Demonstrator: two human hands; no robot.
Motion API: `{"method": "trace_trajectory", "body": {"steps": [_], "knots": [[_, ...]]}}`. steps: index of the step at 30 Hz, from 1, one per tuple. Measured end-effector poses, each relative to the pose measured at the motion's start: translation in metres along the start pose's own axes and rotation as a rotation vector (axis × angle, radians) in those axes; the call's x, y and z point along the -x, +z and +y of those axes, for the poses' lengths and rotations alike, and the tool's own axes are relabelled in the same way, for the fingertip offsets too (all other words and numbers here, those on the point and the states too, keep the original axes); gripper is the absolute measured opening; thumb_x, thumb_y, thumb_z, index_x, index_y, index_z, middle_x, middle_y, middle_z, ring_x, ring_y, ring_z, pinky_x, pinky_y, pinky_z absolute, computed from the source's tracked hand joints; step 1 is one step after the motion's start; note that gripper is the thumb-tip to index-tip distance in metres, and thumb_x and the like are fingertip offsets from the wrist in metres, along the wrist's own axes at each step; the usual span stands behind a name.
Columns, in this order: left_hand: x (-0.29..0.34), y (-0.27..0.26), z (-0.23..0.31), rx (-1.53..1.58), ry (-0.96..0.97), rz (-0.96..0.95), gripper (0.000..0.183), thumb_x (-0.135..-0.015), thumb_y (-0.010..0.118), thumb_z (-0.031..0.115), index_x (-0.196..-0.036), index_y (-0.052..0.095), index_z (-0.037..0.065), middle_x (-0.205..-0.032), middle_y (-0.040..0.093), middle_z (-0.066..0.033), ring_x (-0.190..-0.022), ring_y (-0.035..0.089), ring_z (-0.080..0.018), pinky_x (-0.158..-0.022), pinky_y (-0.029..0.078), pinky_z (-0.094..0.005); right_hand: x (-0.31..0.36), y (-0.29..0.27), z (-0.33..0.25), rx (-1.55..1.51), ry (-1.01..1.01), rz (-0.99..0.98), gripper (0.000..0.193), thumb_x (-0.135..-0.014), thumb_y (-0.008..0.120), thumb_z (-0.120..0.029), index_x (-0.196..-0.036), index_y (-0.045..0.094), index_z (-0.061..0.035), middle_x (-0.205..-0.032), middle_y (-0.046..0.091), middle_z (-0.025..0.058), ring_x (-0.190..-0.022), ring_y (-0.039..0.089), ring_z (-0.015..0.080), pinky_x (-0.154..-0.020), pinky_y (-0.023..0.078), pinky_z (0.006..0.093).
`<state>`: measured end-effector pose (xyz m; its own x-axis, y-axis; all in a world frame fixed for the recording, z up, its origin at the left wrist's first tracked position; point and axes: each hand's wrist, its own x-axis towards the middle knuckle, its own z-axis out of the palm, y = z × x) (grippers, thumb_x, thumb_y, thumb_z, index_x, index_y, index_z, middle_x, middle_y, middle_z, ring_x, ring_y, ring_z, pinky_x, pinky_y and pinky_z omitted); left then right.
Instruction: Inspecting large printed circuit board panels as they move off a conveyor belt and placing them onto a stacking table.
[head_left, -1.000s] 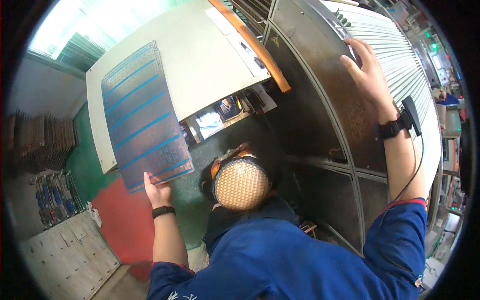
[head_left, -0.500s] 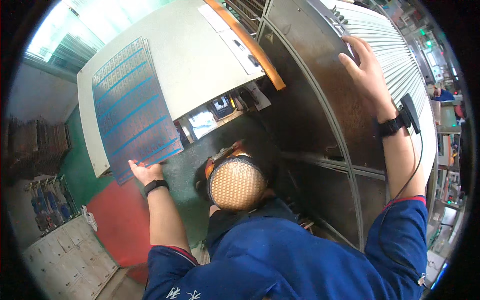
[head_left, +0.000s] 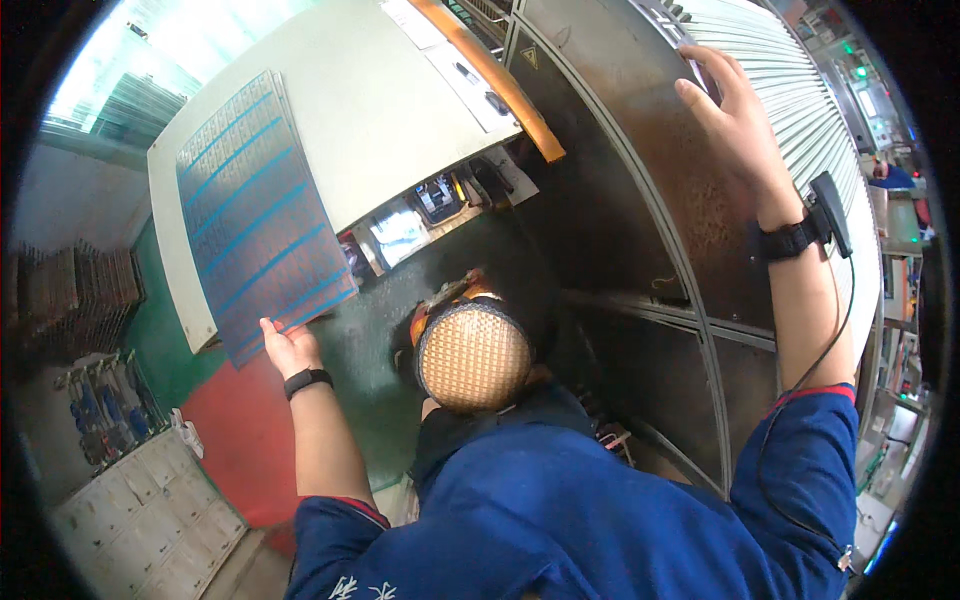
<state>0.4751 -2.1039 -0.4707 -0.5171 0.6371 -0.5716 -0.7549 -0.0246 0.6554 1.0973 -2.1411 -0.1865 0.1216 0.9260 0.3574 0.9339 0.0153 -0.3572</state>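
Observation:
My left hand [head_left: 290, 350] is palm up at the near edge of a stack of printed panels [head_left: 262, 215]. Its fingers go under the edge and the thumb lies by it, so it grips the stack. The panels are thin and grey-brown with blue stripes; they lie on a pale worktable [head_left: 350, 120] and overhang its front. My right hand [head_left: 735, 120] is raised at the top edge of a metal machine cabinet [head_left: 640, 130], thumb and fingers apart. Its fingertips are close to that edge; whether they touch it is unclear. Both wrists wear black bands.
Under the tabletop, a shelf holds a lit screen [head_left: 398, 238] and a dark device [head_left: 437, 200]. A round woven stool seat [head_left: 474, 357] stands before me. White ribbed slats [head_left: 790, 110] top the machine. An orange strip [head_left: 500, 80] edges the table; grey lockers [head_left: 150, 520] stand lower left.
The view has shifted slightly, moving the table and panels a little left and up in the picture. Both hands keep their places, the left at the panels and the right at the machine.

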Motion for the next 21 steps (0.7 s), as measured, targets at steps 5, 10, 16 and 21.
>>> {"method": "trace_trajectory", "body": {"steps": [5, 10, 16, 21], "knots": [[0.032, -0.017, 0.006, -0.234, -0.092, -0.108, 0.023, -0.106, 0.063, 0.029, -0.105, 0.055, 0.008, -0.097, 0.061, -0.0040, -0.097, 0.062, -0.0214, -0.087, 0.056, -0.0390, -0.002, -0.001, 0.005, -0.054, -0.017, -0.015, 0.040, -0.098, 0.065, -0.023, -0.134, 0.063, -0.0033, -0.137, 0.060, 0.0159, -0.129, 0.056, 0.0279, -0.111, 0.041, 0.0369], [0.102, -0.032, 0.009, -1.151, 0.327, -0.275, 0.029, -0.095, 0.077, 0.023, -0.110, 0.059, 0.006, -0.104, 0.068, -0.0035, -0.101, 0.065, -0.0232, -0.091, 0.052, -0.0381, -0.004, -0.001, 0.006, -0.043, -0.027, 0.024, 0.040, -0.098, 0.066, -0.024, -0.133, 0.063, -0.0029, -0.134, 0.063, 0.0147, -0.122, 0.060, 0.0261, -0.107, 0.043, 0.0350], [0.096, 0.055, 0.026, -1.837, 1.234, -1.113, 0.079, -0.070, 0.091, 0.023, -0.141, 0.056, 0.012, -0.148, 0.052, -0.0152, -0.139, 0.045, -0.0401, -0.115, 0.038, -0.0519, 0.000, -0.001, -0.004, -0.128, 0.057, 0.012, 0.039, -0.099, 0.065, -0.021, -0.132, 0.063, -0.0017, -0.136, 0.062, 0.0144, -0.127, 0.057, 0.0257, -0.111, 0.040, 0.0341], [0.084, 0.099, 0.004, -2.056, 1.197, -1.256, 0.093, -0.071, 0.088, 0.044, -0.151, 0.050, 0.020, -0.164, 0.034, -0.0163, -0.150, 0.030, -0.0453, -0.119, 0.028, -0.0631, 0.000, -0.002, -0.009, -0.079, 0.042, -0.002, 0.039, -0.099, 0.065, -0.021, -0.133, 0.063, -0.0022, -0.137, 0.062, 0.0151, -0.130, 0.056, 0.0261, -0.112, 0.039, 0.0351]]}}
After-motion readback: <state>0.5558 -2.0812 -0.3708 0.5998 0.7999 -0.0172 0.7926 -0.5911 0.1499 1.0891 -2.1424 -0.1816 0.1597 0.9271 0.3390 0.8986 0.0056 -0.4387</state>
